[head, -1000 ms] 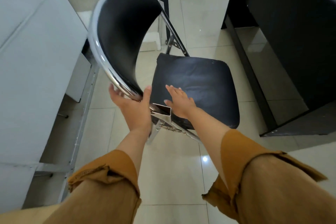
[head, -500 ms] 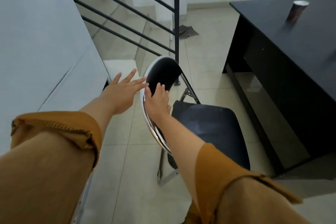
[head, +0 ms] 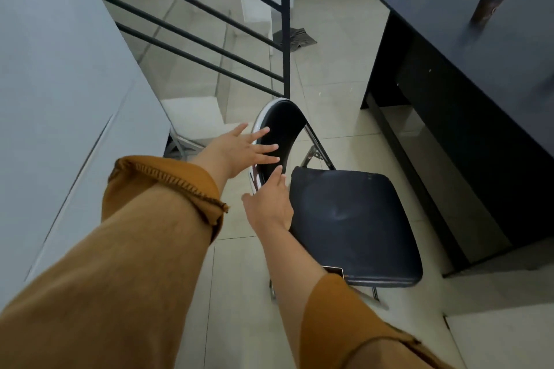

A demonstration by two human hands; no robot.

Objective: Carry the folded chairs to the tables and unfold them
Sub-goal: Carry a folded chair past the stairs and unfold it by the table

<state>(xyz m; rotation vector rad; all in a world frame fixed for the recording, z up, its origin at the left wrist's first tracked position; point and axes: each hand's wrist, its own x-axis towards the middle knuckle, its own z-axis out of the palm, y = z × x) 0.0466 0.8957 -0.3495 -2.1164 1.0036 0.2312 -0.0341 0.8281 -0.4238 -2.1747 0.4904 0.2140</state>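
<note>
At the far left a pale grey panel point(head: 60, 99) is seen running down the frame, with a white staircase point(head: 192, 39) and a black railing point(head: 209, 39) beyond it. Both forearms are covered by mustard-coloured sleeves point(head: 156, 219) pushed back above the wrists. The left hand point(head: 239, 148) is held flat with its fingers spread; the fingertips lie over the edge of the backrest point(head: 281, 129), and no grasp is formed, though whether they touch it cannot be told. The right hand point(head: 269, 204) is seen just below, likewise with fingers extended and nothing gripped, its fingertips at the lower rim of the backrest and its heel beside the near left corner of the seat point(head: 353, 225). The chair point(head: 329, 204) is found unfolded and standing on the tiled floor point(head: 329, 69), the black padded seat level and the chrome-edged backrest upright on the side toward the stairs. A dark cloth point(head: 295, 37) is noted on the floor beyond the railing post. To the right of the chair, close by but apart from it, a black table point(head: 479, 69) is positioned, and on its top a paper cup point(head: 487, 9) is standing upright.
</note>
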